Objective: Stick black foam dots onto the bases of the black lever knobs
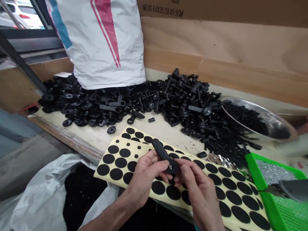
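Left hand [144, 172] and right hand [199, 183] are close together above a cream sheet [232, 196] of black discs. Beyond the sheet are a white sack [104, 37] and a heap of black parts [178, 99]; at the sheet's right end sits a green tray [253, 166], and beyond that end a metal bowl [275, 122]. Over the sheet, both hands clamp a black handle [161, 151].

Bright daylight washes out the window [28, 13] left of the white sack [88, 38]; right of it, the cardboard [227, 1] is dimmer, its print slightly soft.
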`<state>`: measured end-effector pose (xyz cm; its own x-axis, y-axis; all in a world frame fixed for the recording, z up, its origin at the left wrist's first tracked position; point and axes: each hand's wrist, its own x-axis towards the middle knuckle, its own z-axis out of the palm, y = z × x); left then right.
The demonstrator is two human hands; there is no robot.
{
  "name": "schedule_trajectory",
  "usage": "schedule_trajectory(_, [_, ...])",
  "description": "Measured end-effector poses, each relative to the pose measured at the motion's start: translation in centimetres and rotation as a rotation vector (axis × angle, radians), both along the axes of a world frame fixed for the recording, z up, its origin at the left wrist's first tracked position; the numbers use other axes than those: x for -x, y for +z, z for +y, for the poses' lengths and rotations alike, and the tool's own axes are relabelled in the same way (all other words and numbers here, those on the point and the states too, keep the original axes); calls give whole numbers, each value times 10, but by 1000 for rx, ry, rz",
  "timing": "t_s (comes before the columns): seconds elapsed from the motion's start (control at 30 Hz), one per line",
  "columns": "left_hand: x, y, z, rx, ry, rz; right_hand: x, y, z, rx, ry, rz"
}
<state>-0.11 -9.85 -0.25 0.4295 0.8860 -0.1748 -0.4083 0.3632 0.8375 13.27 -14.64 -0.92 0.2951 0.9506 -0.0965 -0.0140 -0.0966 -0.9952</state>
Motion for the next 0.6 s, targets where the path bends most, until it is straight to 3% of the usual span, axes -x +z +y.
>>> schedule_trajectory(0.1, [1, 3, -6, -35, 55, 31, 13, 1, -2, -24, 32, 16])
schedule_trajectory(0.2, [13, 5, -15, -69, 132, 112, 25, 1, -6, -46, 187, -1])
schedule_trajectory(0.3, [57, 10, -23, -38, 184, 290, 31, -4, -9, -69, 376, -165])
schedule_trajectory(0.37, [107, 16, -27, -73, 234, 547, 28, -7, -6, -91, 352, -291])
schedule_trajectory(0.43, [157, 23, -29, -218, 313, 968, 23, -9, 2, -120, 242, -405])
schedule_trajectory(0.5, [189, 28, -29, -380, 490, 1370, 22, -9, 13, -167, 174, -534])
schedule_trajectory(0.57, [193, 27, -26, -617, 497, 1497, 27, -9, 25, -218, 203, -664])
schedule_trajectory(0.6, [184, 24, -24, -756, 433, 1463, 31, -10, 29, -238, 246, -721])
